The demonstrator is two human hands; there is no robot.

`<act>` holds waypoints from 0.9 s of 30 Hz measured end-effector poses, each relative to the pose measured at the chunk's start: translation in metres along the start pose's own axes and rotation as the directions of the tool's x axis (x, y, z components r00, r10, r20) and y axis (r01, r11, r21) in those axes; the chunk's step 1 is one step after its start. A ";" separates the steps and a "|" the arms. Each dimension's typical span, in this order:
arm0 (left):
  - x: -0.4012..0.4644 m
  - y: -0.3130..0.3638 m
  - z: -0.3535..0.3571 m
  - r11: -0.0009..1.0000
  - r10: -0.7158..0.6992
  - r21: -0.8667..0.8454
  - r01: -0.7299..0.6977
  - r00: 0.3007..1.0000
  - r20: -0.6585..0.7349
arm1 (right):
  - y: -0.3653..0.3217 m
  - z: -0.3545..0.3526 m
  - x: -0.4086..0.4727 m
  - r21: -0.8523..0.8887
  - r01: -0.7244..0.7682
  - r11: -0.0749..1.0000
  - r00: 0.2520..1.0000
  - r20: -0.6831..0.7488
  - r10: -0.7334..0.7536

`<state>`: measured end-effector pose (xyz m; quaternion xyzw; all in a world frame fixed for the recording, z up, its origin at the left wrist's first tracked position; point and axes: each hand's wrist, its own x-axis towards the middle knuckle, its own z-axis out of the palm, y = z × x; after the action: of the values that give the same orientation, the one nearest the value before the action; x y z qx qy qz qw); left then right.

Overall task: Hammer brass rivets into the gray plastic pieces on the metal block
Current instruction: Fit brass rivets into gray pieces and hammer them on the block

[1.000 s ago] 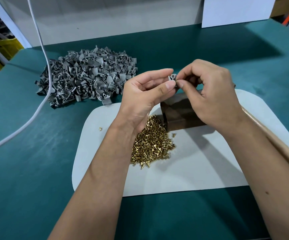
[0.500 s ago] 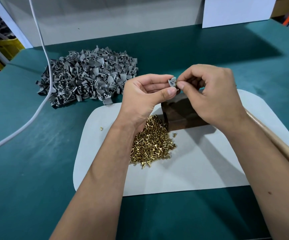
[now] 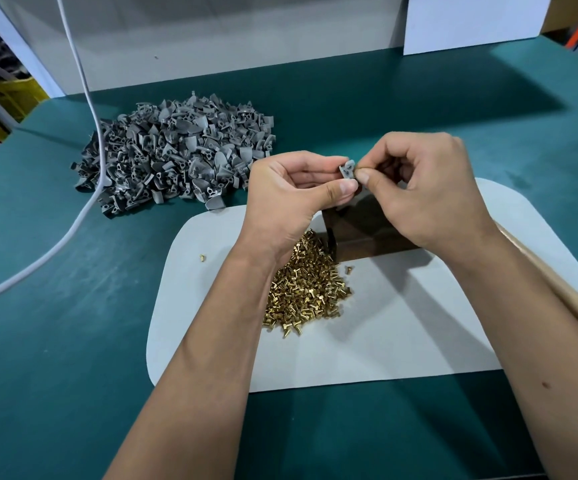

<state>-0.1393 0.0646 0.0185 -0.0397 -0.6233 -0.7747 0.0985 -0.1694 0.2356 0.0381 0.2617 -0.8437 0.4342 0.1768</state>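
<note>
Hands, left hand [image 3: 291, 192] and right hand [image 3: 422, 188], have dropped slightly, still pinching gray piece [image 3: 347, 169].

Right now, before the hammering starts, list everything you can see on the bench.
gray plastic pieces: one big heap, gray, far left on table
gray plastic piece: one, gray, pinched between both hands
brass rivets: one pile plus two strays, gold, on mat
metal block: one, dark, on mat under hands
mat: one, white
wooden handle: one, tan, right edge
cable: one, white, left
table: teal
left hand: pinching piece
right hand: pinching piece
</note>
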 end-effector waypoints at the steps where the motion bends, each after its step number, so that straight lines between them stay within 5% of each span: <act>1: 0.000 0.000 0.000 1.000 0.002 0.006 -0.002 1.000 -0.001 | 0.000 0.000 0.000 -0.006 -0.003 1.000 1.000 0.001 0.003; 16: 0.001 -0.002 -0.003 0.999 0.016 0.032 -0.017 0.999 0.044 | 0.007 -0.013 0.005 0.037 -0.012 0.999 0.984 0.178 0.006; 27: 0.000 -0.003 -0.001 0.999 0.024 -0.044 -0.021 0.997 0.079 | 0.004 -0.009 0.003 0.011 0.073 0.997 0.993 0.096 -0.074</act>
<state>-0.1398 0.0638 0.0152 -0.0795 -0.6093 -0.7847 0.0815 -0.1737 0.2446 0.0419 0.3140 -0.8393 0.4174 0.1508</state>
